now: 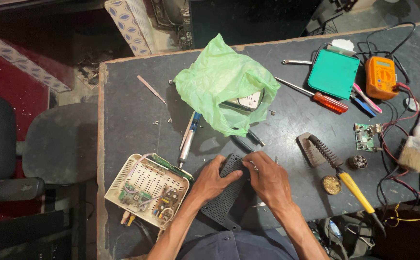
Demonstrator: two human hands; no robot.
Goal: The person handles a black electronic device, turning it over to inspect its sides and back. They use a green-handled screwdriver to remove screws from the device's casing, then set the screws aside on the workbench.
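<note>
A dark grey vented plastic cover (222,202) lies on the table near the front edge. My left hand (213,179) rests on its left side, fingers curled over the top edge. My right hand (266,179) grips its right upper corner, fingers bent. To the left sits the cream open device case (145,188) with green circuit boards and wires inside. A thin metal tool (259,204) lies under my right wrist.
A green plastic bag (222,86) holds a white device. Nearby lie a soldering iron on its stand (325,156), a red-handled screwdriver (329,102), a teal box (333,73), an orange multimeter (380,77), a small circuit board (365,136), a brush (412,149) and a blue pen-like tool (189,139).
</note>
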